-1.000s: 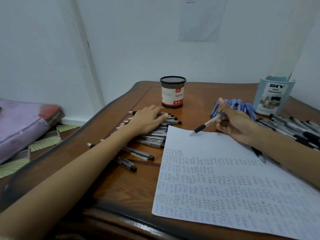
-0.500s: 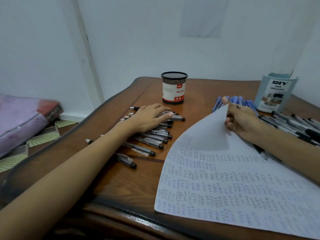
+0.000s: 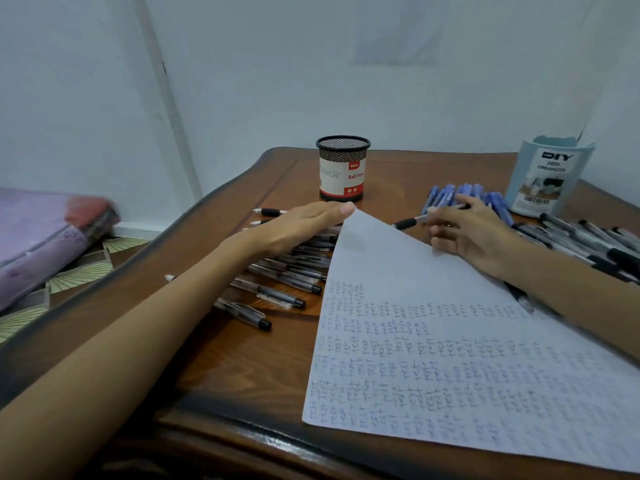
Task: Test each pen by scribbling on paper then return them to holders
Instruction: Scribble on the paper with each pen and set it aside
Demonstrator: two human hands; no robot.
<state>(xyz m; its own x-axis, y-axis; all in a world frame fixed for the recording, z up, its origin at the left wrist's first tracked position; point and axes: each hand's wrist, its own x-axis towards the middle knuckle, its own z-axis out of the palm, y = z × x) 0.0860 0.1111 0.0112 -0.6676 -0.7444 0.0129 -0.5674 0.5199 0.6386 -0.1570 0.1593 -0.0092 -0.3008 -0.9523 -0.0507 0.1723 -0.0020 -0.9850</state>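
**Grip status**

I see my left hand [image 3: 294,226] flat, fingers straight, above the black pens [image 3: 287,282] left of the paper [image 3: 450,358], with a fingertip at the paper's lifted far corner. My right hand [image 3: 467,233] pinches one pen [image 3: 412,221] at the paper's far edge.

A dark wooden counter [image 3: 242,368] with a curved, glossy edge stands against a pale wall [image 3: 277,81]. High on that wall hangs a notice [image 3: 398,29] — too blurred to read. A white strip [image 3: 166,98] runs up the wall at the left. Lower down lies a purple bundle [image 3: 38,237], beside fan-patterned tiles [image 3: 79,271].
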